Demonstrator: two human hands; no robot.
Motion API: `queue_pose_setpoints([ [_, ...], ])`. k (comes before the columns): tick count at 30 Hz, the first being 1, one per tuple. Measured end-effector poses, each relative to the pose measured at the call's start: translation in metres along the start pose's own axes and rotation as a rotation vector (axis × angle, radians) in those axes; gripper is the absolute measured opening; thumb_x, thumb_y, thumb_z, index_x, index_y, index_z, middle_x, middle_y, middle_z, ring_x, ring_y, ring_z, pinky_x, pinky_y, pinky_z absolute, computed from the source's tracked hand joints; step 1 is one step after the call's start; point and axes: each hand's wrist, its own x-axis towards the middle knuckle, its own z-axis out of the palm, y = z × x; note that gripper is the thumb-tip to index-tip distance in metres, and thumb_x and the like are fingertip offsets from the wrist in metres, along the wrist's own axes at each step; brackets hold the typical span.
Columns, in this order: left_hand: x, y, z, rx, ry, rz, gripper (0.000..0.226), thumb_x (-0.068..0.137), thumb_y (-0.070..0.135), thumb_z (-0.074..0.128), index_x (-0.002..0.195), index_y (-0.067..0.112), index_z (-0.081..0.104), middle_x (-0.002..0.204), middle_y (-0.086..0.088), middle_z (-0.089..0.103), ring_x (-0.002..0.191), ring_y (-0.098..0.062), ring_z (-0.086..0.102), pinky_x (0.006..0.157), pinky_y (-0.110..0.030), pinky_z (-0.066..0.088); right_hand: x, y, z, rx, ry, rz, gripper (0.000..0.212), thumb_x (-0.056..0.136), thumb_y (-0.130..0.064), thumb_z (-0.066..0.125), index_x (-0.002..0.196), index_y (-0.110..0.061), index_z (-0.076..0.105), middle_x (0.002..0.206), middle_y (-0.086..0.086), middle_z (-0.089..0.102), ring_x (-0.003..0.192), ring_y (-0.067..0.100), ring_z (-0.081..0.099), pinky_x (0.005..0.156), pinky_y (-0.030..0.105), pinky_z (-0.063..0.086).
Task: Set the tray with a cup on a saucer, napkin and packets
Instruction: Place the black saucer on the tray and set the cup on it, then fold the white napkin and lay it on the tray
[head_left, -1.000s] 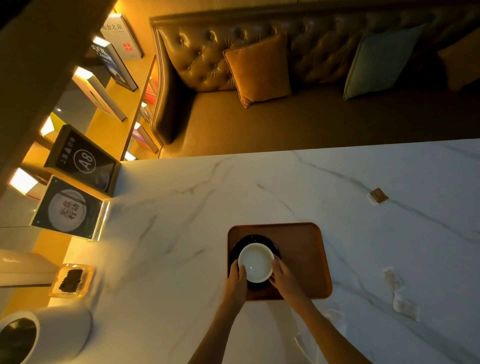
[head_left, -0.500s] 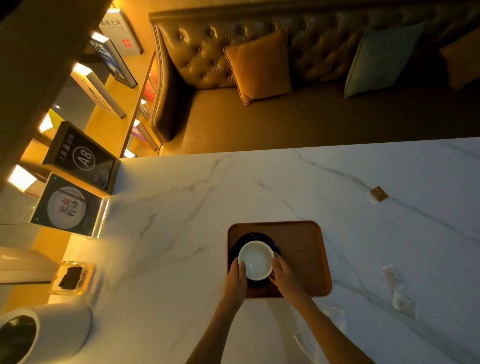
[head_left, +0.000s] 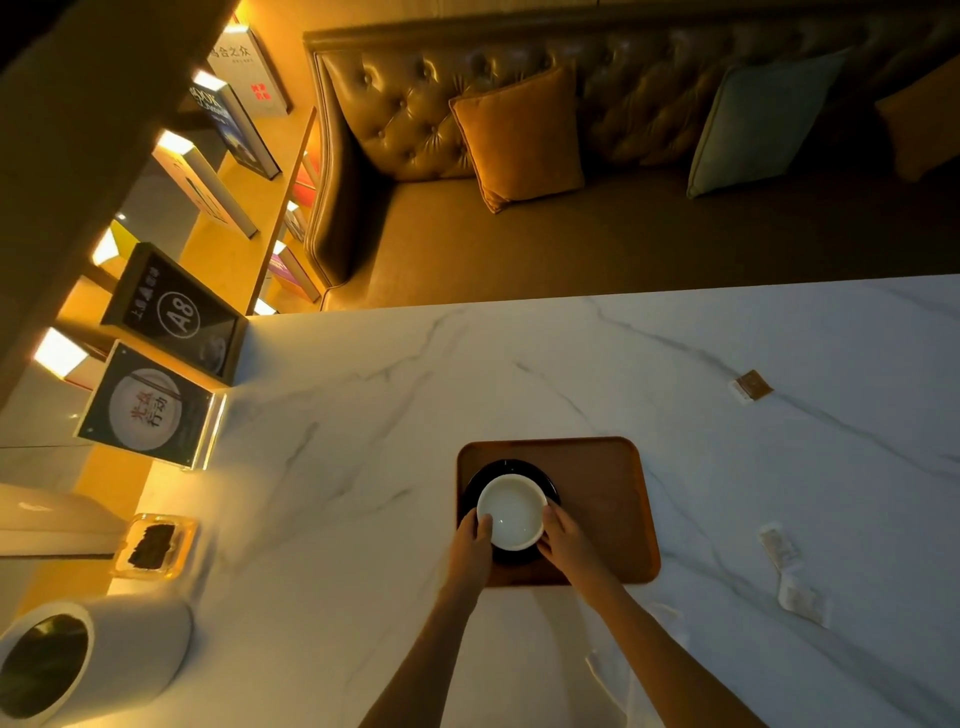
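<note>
Both hands close on the white cup (head_left: 512, 511) from opposite sides: the left hand (head_left: 471, 545) has its grip pressed to the cup's left rim, and the right hand (head_left: 567, 545) has its fingers curled against the right rim. The cup sits upright and empty on a black saucer (head_left: 549, 483), whose dark rim shows around it. Saucer and cup stand in the left half of a brown wooden tray (head_left: 602, 499) with rounded corners; the tray's right half is bare wood.

The tray lies on a white marble table (head_left: 363, 415) with grey veins. To the right of the tray, well apart from it, two pale packets (head_left: 789, 571) lie one just below the other on the table. Farther up and to the right, a small brown packet (head_left: 752, 385) lies alone. A pale, thin napkin (head_left: 618, 670) seems to lie near the table's near edge, partly hidden by the right forearm; its outline is faint in the dim light.

At the table's left end stand two dark sign cards (head_left: 171, 364), one marked A8, a small glass dish (head_left: 154, 545) with something dark inside, and a white planter (head_left: 98, 654). Beyond the table is a tufted leather sofa (head_left: 415, 114) with cushions.
</note>
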Motion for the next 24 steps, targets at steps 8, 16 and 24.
queue_pose_setpoints([
  [8, -0.03, 0.011, -0.015, 0.172, 0.165, -0.019, 0.033, 0.098, 0.037, 0.049, 0.116, 0.01, 0.054, 0.101, -0.011, 0.067, 0.092, -0.027, 0.065, 0.083, -0.045, 0.054, -0.042, -0.004, -0.027, -0.073, 0.129, -0.148, 0.031, 0.098, -0.024, 0.047, 0.117, -0.002, 0.058, 0.103, 0.017, 0.064, 0.09, 0.025, 0.065, 0.082, 0.038, 0.055],
  [16, -0.103, -0.037, -0.007, 0.338, 0.058, 0.039, 0.023, 0.097, 0.021, 0.05, 0.09, 0.004, 0.063, 0.079, -0.01, 0.066, 0.071, -0.026, 0.062, 0.074, -0.043, 0.055, -0.144, 0.073, -0.117, -0.472, 0.369, -0.265, 0.011, 0.091, -0.018, 0.058, 0.084, -0.013, 0.066, 0.074, 0.003, 0.069, 0.073, 0.019, 0.065, 0.072, 0.034, 0.052],
  [24, -0.173, -0.099, 0.026, 0.386, -0.076, -0.035, 0.019, 0.097, 0.017, 0.05, 0.092, 0.005, 0.064, 0.082, -0.011, 0.068, 0.066, -0.021, 0.06, 0.062, -0.029, 0.047, -0.231, 0.146, -0.165, -0.48, 0.442, -0.163, 0.011, 0.09, -0.015, 0.06, 0.096, -0.008, 0.067, 0.086, 0.008, 0.071, 0.08, 0.021, 0.068, 0.079, 0.036, 0.054],
])
